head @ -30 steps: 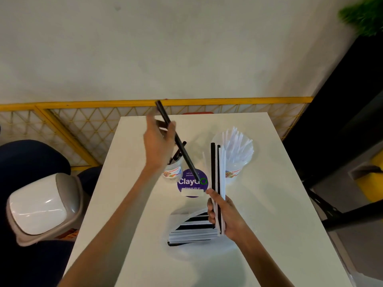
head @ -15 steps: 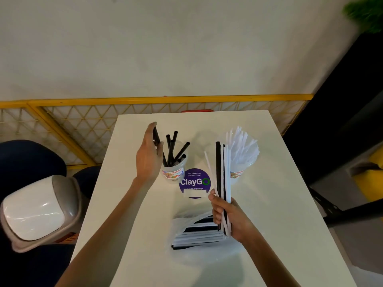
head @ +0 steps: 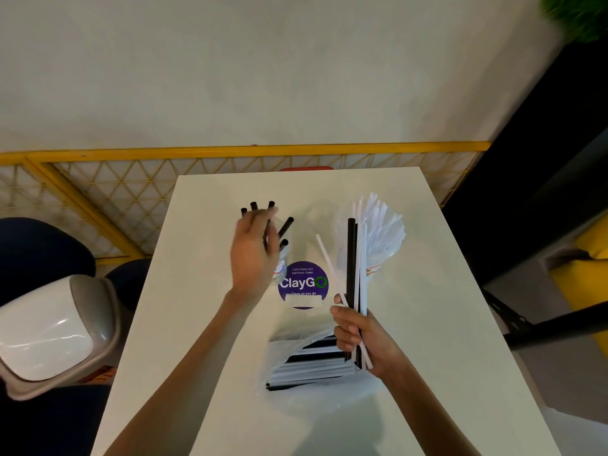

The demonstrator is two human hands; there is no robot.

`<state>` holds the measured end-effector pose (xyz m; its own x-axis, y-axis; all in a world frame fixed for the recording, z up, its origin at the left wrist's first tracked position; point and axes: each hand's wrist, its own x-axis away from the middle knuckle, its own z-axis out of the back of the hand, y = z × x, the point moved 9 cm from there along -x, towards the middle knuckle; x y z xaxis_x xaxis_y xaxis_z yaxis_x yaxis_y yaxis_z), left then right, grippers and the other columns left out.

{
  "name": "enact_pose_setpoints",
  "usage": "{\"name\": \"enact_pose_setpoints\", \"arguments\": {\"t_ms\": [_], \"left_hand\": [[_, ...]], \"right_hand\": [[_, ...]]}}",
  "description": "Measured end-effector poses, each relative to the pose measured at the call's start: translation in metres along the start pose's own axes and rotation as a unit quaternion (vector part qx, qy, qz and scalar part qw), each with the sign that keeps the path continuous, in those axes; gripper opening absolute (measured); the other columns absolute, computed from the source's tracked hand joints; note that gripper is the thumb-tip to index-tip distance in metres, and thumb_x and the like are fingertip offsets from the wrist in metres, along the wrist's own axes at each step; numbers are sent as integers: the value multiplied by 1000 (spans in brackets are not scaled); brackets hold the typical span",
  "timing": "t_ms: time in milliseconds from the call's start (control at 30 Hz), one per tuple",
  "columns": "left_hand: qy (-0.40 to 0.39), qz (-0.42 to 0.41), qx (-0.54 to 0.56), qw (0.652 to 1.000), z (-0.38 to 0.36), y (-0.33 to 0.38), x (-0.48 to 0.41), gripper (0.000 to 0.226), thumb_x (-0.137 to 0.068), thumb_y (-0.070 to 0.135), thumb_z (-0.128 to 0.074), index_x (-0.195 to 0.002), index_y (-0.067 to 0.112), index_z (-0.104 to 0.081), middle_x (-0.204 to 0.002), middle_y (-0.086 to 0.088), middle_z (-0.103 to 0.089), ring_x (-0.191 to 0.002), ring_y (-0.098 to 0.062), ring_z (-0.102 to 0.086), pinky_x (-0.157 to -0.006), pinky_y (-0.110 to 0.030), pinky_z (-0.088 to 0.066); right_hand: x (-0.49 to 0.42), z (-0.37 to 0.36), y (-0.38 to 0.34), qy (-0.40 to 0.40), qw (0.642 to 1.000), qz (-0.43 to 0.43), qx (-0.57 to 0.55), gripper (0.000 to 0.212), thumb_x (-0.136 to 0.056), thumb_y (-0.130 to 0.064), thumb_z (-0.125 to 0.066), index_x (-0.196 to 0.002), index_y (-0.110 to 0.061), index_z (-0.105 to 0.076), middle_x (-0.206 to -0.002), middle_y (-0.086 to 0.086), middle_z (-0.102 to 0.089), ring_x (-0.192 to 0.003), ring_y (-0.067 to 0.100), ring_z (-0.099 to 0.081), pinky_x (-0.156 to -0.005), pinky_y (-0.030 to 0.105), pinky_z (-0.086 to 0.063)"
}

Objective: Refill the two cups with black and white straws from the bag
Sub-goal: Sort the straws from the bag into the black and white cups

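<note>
You're in an office pantry: the purple sticker on your white table reads "Let's keep our pantries clean", beside a swing-lid bin and cups of straws.

left hand | right hand | forearms bare, seemingly unsleeved, ringless

The left hand is raised with its back to the camera, fingers loosely spread and blurred, forearm stretched forward. The right hand sits lower and nearer, fingers curled tight in a fist-like grip, wrist angled inward.
</note>
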<state>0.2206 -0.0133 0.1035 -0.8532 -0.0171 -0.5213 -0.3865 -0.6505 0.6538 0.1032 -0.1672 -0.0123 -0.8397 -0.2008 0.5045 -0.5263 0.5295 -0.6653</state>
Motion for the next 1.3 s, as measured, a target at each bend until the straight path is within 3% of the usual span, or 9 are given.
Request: {"name": "enact_pose_setpoints", "arguments": {"t_ms": [133,300,433,633,800,900,1033,1167,1300], "left_hand": [[-114,121,121,979,-44,26,28,21,-94,14,-52,-109,5,-62,-89,3,-62,-69,-5,-57,-63,-15,-45],[-238,295,245,892,-103,32,71,22,-88,19,-62,-102,1,-61,-74,-4,-64,-54,-7,-61,-51,-20,-51],[-205,292,255,899,-109,49,74,11,-86,16,-63,-96,13,-58,-73,0,-61,-55,-9,-60,-52,-22,-49],[-184,288,196,919,-115,69,78,33,-78,28,-71,-104,18,-53,-93,1,-53,-76,-9,-56,-70,-25,-49],[-219,374,212,876,-130,66,93,58,-77,37,-73,-121,14,-45,-103,-1,-53,-98,-17,-57,-77,-26,-49],[-217,345,205,890,-132,68,93,45,-78,34,-72,-111,11,-53,-87,6,-56,-92,-18,-61,-84,-38,-53],[-194,288,172,922,-125,80,85,47,-80,28,-70,-119,7,-53,-86,5,-59,-74,-6,-57,-68,-21,-51],[-197,270,169,927,-128,87,84,35,-78,24,-73,-106,8,-59,-84,2,-61,-77,-18,-63,-76,-41,-56],[-195,265,150,932,-132,87,84,28,-75,27,-75,-93,12,-59,-78,7,-59,-77,-17,-63,-75,-41,-56]], "right_hand": [[6,3,-7,33,999,22,28,14,-91,-8,-51,-79,-14,-55,-41,-7,-37,-32,4,-34,-35,17,-31],[15,22,-16,103,988,44,104,10,-91,-12,-56,-83,-12,-52,-43,-4,-42,-34,8,-37,-36,19,-34],[22,38,-26,164,972,71,152,9,-90,-6,-55,-83,-11,-52,-48,0,-44,-36,10,-41,-38,20,-39],[33,47,-42,187,941,131,248,13,-89,-1,-51,-81,-11,-48,-56,5,-45,-35,10,-44,-37,20,-41],[36,52,-50,190,938,149,248,16,-90,-2,-52,-79,-12,-48,-53,5,-45,-32,9,-42,-35,21,-40],[34,60,-50,198,937,144,249,11,-89,-2,-54,-82,-8,-48,-54,5,-45,-32,10,-42,-35,22,-39],[30,72,-46,225,930,136,255,7,-87,-3,-56,-88,-5,-49,-56,5,-47,-34,11,-43,-36,23,-41],[26,78,-46,245,917,140,281,8,-87,-6,-56,-89,-6,-49,-62,8,-50,-39,16,-45,-39,26,-43],[25,79,-47,257,904,143,312,12,-86,-10,-58,-88,-10,-47,-68,12,-53,-44,19,-46,-42,27,-42]]}}
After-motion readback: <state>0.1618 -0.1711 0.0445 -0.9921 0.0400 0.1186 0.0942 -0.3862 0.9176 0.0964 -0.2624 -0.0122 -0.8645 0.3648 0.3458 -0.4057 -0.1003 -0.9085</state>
